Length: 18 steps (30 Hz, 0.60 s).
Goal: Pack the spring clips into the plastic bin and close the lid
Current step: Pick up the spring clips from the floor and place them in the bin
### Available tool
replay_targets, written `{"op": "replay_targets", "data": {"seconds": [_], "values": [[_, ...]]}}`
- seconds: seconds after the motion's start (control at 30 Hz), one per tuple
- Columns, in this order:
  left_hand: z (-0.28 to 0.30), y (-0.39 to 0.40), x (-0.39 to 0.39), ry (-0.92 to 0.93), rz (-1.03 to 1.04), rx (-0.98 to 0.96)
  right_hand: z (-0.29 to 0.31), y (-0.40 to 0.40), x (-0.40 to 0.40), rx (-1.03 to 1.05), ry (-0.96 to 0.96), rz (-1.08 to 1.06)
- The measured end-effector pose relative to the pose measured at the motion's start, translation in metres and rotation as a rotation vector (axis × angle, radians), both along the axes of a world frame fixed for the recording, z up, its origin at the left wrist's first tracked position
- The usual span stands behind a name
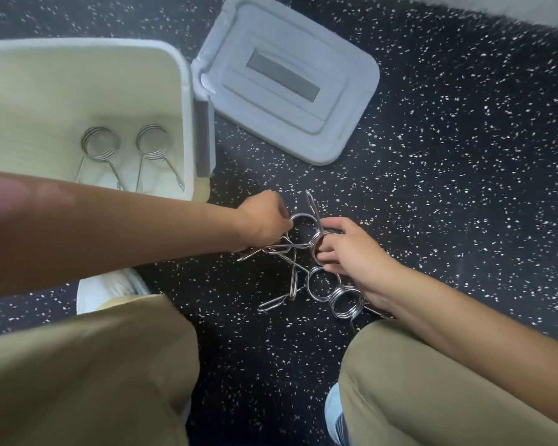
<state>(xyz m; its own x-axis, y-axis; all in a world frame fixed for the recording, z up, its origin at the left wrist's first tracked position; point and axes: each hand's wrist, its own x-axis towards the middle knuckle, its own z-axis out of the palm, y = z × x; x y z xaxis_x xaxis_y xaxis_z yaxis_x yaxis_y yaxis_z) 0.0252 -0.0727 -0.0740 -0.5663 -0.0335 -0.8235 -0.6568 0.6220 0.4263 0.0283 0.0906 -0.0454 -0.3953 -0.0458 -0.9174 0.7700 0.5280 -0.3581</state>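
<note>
Several chrome spring clips (322, 286) lie tangled on the dark speckled floor between my knees. My left hand (264, 217) is closed on the ring of the upper clip (303, 220). My right hand (355, 252) pinches the coil of a neighbouring clip (318, 241) with thumb and fingers. The pale open plastic bin (187, 101) stands at the upper left, and two spring clips (99, 146) lie side by side on its bottom. The grey lid (345, 123) rests flat on the floor to the right of the bin.
My knees in tan trousers (94, 365) fill the lower corners, with a white shoe (110, 288) under the left arm and a blue one (334, 410) at the bottom. Speckled floor (464, 188) stretches to the right. A pale wall edge (496, 8) runs along the top right.
</note>
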Motion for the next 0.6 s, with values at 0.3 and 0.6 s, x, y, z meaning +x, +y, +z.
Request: {"op": "replay_targets", "data": {"seconds": [0.3,0.6], "values": [[-0.008,-0.002,0.000,-0.022,-0.049,0.094,-0.004,-0.001,0.002,0.019,0.076,-0.185],[0.026,-0.018,0.010,0.138,-0.229,0.061,-0.001,0.013,0.007,-0.001,0.209,-0.057]]}}
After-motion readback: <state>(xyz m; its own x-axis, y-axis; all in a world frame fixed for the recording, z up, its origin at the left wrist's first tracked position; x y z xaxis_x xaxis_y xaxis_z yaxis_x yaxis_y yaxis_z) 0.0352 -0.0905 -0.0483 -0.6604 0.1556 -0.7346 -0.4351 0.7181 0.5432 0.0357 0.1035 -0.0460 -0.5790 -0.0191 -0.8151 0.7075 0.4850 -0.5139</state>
